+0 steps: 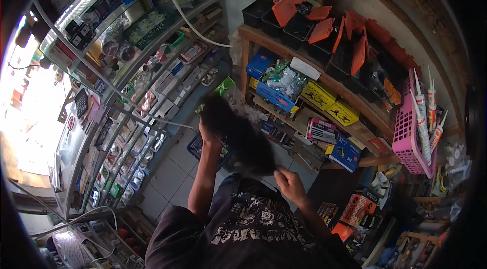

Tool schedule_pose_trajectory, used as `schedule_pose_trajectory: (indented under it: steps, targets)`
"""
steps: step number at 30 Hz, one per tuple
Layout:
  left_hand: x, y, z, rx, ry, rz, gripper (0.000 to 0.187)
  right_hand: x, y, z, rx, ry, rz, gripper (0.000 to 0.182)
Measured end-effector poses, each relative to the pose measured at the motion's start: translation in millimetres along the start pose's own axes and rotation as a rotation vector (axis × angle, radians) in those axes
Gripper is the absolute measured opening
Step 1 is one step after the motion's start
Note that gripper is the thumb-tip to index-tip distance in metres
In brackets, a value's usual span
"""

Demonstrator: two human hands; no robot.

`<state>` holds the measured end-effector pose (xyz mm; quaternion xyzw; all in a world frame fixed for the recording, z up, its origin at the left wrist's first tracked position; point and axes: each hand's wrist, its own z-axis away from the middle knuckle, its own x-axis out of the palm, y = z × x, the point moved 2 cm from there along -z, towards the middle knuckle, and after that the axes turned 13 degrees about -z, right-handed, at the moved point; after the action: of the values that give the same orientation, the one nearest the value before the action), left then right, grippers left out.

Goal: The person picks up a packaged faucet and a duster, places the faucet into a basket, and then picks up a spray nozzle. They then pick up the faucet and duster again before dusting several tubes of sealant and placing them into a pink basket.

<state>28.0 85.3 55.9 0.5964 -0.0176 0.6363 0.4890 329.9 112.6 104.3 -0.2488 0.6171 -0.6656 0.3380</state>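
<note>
A dark, fluffy bundle [241, 137] hangs slanting in front of my body, blurred and hard to identify. My left hand [209, 134] is closed on its upper left side, the fingers partly hidden behind it. At its lower right end, my right hand [288, 180] pinches the edge with curled fingers. Behind the upper end of the bundle is a green-labelled plastic packet [224, 86]; whether it touches the bundle is unclear.
Glass-and-metal shelves [147, 73] with small goods curve along the left. On the right, a wooden shelf [248, 35] bears black bins with orange lids. A pink basket [406, 132] holds sealant tubes. A blue basket [195, 149] stands beyond my left forearm. Cables hang at upper left.
</note>
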Motion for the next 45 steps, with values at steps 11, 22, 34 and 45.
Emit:
schedule_pose_trajectory:
  steps: [11,22,34,45]
  targets:
    - [-48.4,-14.8,-15.4,-0.211,-0.495,0.204,0.057,-11.6,10.3,4.2,-0.061,0.022,0.045,0.023]
    - [-20.3,-5.9,6.5,-0.221,-0.048,0.005,0.058,-55.6,17.6,15.1,-0.140,0.352,0.024,0.032]
    - [0.0,-8.4,27.0,-0.266,-0.136,-0.117,0.061,-181.0,-119.4,-33.5,-0.376,0.883,-0.439,0.031]
    - [-39.6,-8.6,25.0,-0.307,-0.054,-0.140,0.065,-237.4,-104.6,-65.5,-0.221,0.654,-0.862,0.038]
